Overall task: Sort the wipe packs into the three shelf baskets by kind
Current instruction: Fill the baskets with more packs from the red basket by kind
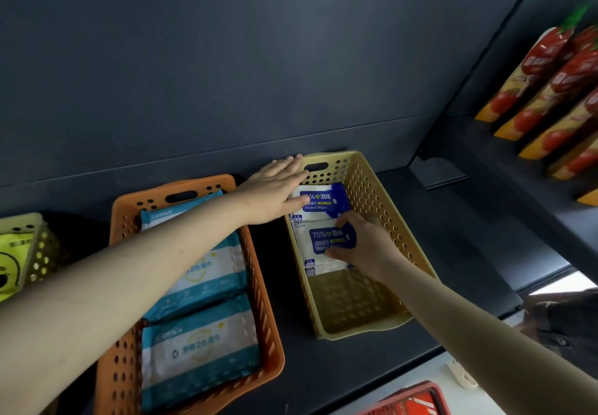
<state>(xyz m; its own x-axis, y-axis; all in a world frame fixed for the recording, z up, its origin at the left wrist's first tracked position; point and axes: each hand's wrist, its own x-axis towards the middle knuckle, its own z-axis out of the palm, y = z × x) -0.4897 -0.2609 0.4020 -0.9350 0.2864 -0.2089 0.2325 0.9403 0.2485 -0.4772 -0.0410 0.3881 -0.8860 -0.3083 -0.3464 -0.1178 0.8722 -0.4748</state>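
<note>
Right hand [365, 243] reaches into tan basket [385, 198] on the shelf [453, 236], fingers curled round the right edge of the front alcohol wipe pack [318, 246]; that pack lies flat just in front of the rear alcohol wipe pack [320, 202]. Left hand [275, 191] is released, fingers straight, lying flat over the basket's back-left rim, thumb touching the rear pack. Orange basket [270, 333] to the left holds two teal-and-white packs [197, 350]; yellow basket [43, 246] at far left holds a yellow pack [11, 262].
</note>
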